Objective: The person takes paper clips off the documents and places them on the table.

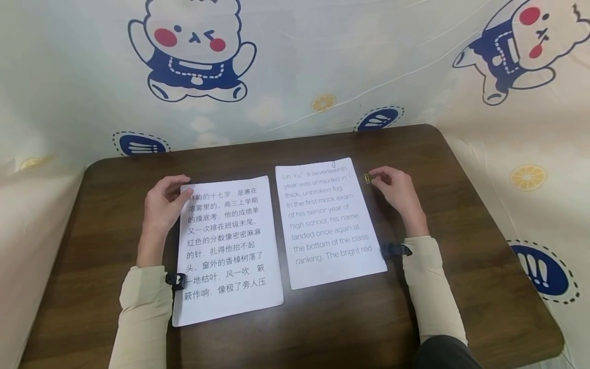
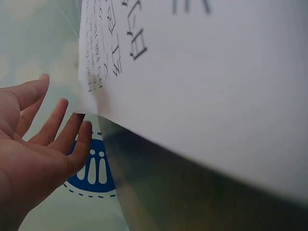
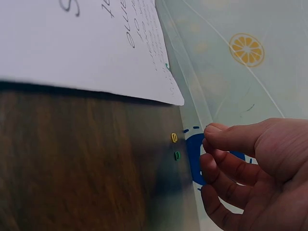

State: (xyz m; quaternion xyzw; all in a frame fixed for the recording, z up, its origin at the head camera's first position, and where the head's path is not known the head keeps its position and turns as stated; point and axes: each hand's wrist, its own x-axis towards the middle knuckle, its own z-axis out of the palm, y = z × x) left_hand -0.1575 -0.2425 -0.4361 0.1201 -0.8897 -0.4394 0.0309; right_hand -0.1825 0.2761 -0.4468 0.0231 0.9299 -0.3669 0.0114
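Observation:
A white page printed with Chinese text (image 1: 226, 246) lies at left, under my left hand (image 1: 162, 202) at its upper left corner. The thumb overlaps that corner in the head view; in the left wrist view the fingers (image 2: 79, 144) are spread beside the page's edge. My right hand (image 1: 395, 190) is just right of a small yellow paper clip (image 1: 367, 178), fingers loosely bent, with nothing visible between them. A green paper clip (image 3: 177, 156) lies beside the yellow one in the right wrist view. The page with English text (image 1: 329, 225) has a clip (image 1: 334, 164) at its top edge.
Both pages lie side by side on a dark brown wooden table (image 1: 332, 323) with rounded corners. Behind it hangs a pale curtain (image 1: 295, 61) printed with cartoon bears and orange slices. A dark wrist strap (image 1: 397, 249) crosses the right sleeve's cuff.

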